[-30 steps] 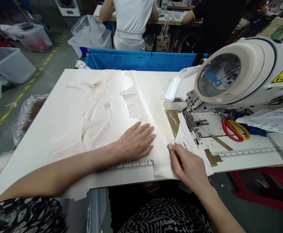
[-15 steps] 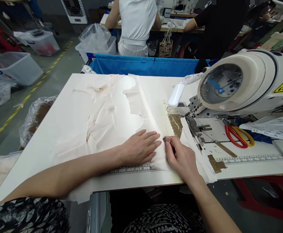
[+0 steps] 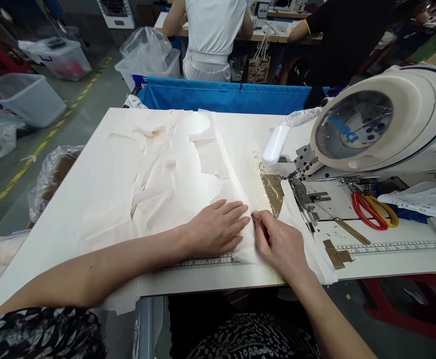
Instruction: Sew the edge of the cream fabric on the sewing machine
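Observation:
Pale, thin fabric [image 3: 158, 199] lies in creased layers over the white table. My left hand [image 3: 218, 227] rests flat on it near the front, fingers stretched out and pressing the cloth. Just to its right, my right hand [image 3: 280, 242] is closed in a pinch at the fabric's edge. From its fingertips pokes the tip of a small dark tool [image 3: 254, 217], mostly hidden by the fingers; its kind cannot be made out. Another strip of the pale cloth [image 3: 310, 239] runs from the sewing machine [image 3: 356, 124] to the table's front edge, right of my right hand.
Red-and-yellow-handled scissors [image 3: 371, 212] and a thin brass-handled tool [image 3: 348, 229] lie right of the needle area. Printed ruler tape [image 3: 203, 263] follows the table's front. A blue cloth bin [image 3: 218, 94] stands behind the table; people sit beyond it. Plastic boxes [image 3: 23, 99] are on the left floor.
The view has shifted slightly, so the machine and scissors appear farther right. Both hands keep almost the same place on the fabric.

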Demonstrator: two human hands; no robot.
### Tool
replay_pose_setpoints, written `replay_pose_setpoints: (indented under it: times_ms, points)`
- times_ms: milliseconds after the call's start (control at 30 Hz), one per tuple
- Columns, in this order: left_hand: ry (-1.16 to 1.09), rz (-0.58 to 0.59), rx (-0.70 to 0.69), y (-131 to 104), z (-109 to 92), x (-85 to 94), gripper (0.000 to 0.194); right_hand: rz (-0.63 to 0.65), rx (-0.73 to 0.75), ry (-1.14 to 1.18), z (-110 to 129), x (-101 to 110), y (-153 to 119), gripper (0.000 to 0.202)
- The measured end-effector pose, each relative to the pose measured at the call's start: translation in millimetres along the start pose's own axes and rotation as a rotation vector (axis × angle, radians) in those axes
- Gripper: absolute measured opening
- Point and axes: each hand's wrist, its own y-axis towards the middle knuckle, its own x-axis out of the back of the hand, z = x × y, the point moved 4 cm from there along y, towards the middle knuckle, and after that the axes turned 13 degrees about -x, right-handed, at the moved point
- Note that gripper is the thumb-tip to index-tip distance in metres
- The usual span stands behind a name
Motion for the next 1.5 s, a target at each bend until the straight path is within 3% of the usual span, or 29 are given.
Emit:
replay_pose_setpoints:
  times_ms: [267,700,900,1100,1500]
  points:
    - [-0.028,0.012,0.005,0.3,1.0,2.4,0.043,0.067,0.048,0.000,-12.3,26.5,-25.6,0.018]
    - [-0.047,-0.007,0.047,-3.2,5.6,-1.0,0.044,0.021,-0.063,0.105,-5.8,12.4,-10.8,0.020]
    - [0.011,0.023,0.027,-1.7,3.7,-2.7,0.047,0.049,-0.075,0.108,-1.4,-3.0,13.4,0.023]
    - [0.017,0.017,0.026,-1.9,3.4,-4.1,0.046,0.084,-0.077,0.064,1.3,-9.6,16.4,0.021]
    - [0.013,0.069,0.027,2.5,-2.0,1.3,0.046,0.247,-0.081,0.125,-9.5,8.4,17.7,0.019]
